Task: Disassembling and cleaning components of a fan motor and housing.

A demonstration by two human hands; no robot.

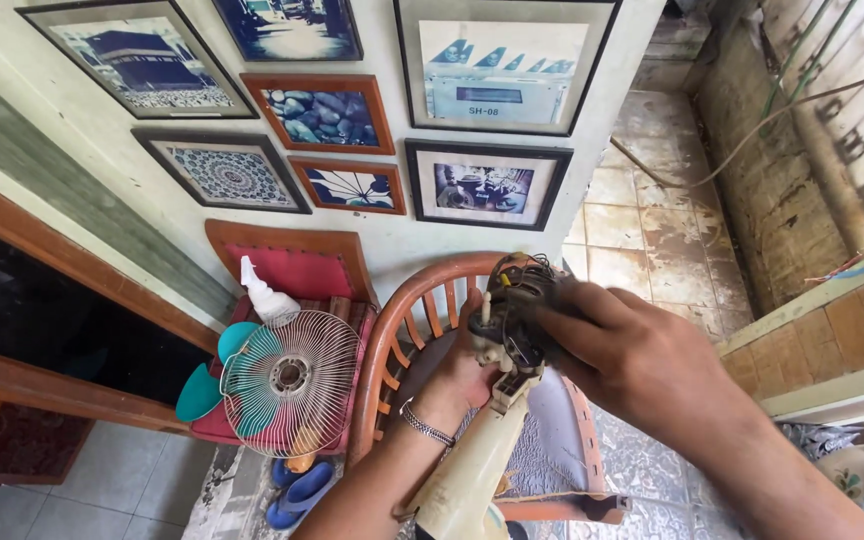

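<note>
A bare fan motor [512, 300] with exposed wires sits on top of a cream fan stand [472, 470] that rises from the bottom of the view. My right hand [622, 350] grips the motor from the right side. My left hand [462, 375], with a metal bracelet on the wrist, holds the motor and the neck of the stand from behind and below. Much of the motor is hidden by my fingers.
A rounded wooden chair [402, 320] stands just behind the motor. To its left, a red cushioned chair [292, 265] holds a wire fan guard [290, 382], teal fan blades [200, 395] and a white bottle [264, 295]. Framed pictures hang on the wall. Blue sandals [297, 490] lie on the floor.
</note>
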